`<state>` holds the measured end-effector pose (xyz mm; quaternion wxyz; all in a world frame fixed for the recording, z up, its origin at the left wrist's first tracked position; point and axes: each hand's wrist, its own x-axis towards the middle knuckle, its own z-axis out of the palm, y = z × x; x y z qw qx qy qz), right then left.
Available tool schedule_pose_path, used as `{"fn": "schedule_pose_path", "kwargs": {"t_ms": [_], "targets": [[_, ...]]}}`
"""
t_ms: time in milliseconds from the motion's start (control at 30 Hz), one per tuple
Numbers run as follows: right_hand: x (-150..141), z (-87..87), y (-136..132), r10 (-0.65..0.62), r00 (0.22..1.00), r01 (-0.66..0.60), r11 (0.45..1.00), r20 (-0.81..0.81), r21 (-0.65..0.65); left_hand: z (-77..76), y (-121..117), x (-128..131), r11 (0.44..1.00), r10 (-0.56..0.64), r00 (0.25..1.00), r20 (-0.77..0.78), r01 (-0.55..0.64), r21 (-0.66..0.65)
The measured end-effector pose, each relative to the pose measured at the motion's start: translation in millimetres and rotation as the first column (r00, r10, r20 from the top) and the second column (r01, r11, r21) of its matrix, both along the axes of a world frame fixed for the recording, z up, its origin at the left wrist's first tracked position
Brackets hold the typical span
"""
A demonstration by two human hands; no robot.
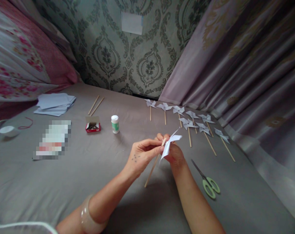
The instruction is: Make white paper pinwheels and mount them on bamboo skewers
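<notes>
Both hands meet over the middle of the grey sheet around one white paper pinwheel (169, 144). My left hand (145, 153) pinches the top of its wooden stick (151, 172) between thumb and fingers, right behind the paper. The stick slants down toward me. Behind the paper, my right hand (175, 152) is closed at the pinwheel's centre; its fingertips are partly hidden by the paper blades. Whether a pin sits at the centre I cannot tell. To the right of my right forearm lie scissors (207, 182) with green handles.
Several finished-looking pinwheels (188, 125) lie at the back right. A small red box (93, 126) stands open beside a white and green bottle (115, 124). Two sticks (96, 105), a paper stack (55, 104) and a blurred packet (53, 139) lie leftward. Curtains (249, 81) border the right side.
</notes>
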<state>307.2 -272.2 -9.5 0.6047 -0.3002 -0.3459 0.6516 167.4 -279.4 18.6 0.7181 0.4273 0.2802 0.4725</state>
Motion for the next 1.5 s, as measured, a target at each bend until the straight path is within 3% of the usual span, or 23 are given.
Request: {"fn": "schedule_pose_path", "kwargs": {"t_ms": [233, 467, 633, 900, 1267, 1367, 1500], "targets": [[1, 2.8, -2, 0.020, 1.000, -0.020, 0.997, -0.004, 0.069, 0.6, 1, -1, 1.000, 0.008, 1.000, -0.017, -0.008, 0.005], [0, 17.8, -5, -0.170, 0.973, 0.164, 0.985, 0.157, 0.054, 0.2, 8, -6, 0.998, 0.032, 0.997, -0.067, -0.028, 0.060], [-3, 26.7, -8, -0.234, 0.931, 0.228, 0.972, 0.282, 0.054, -11.5, 15, -6, 1.000, 0.015, 0.999, -0.044, -0.015, 0.008], [-6, 27.1, -9, -0.281, 0.875, 0.240, 0.959, 0.395, 0.151, -25.0, 22, -1, 0.999, 0.036, 0.999, 0.031, -0.035, -0.032], [-9, 19.6, 2, -0.317, 0.864, 0.307, 0.947, 0.390, 0.090, -25.0, 26, 2, 0.996, 0.061, 0.998, 0.022, -0.060, -0.068], [-8, 16.1, 7, -0.335, 0.864, 0.338, 0.939, 0.377, 0.061, -24.0, 24, 0, 0.998, 0.027, 1.000, 0.012, -0.026, -0.056], [1, 10.4, 11, -0.374, 0.856, 0.389, 0.921, 0.357, 0.032, -24.3, 18, 1, 0.984, -0.148, 0.988, -0.047, 0.142, -0.105]]}}
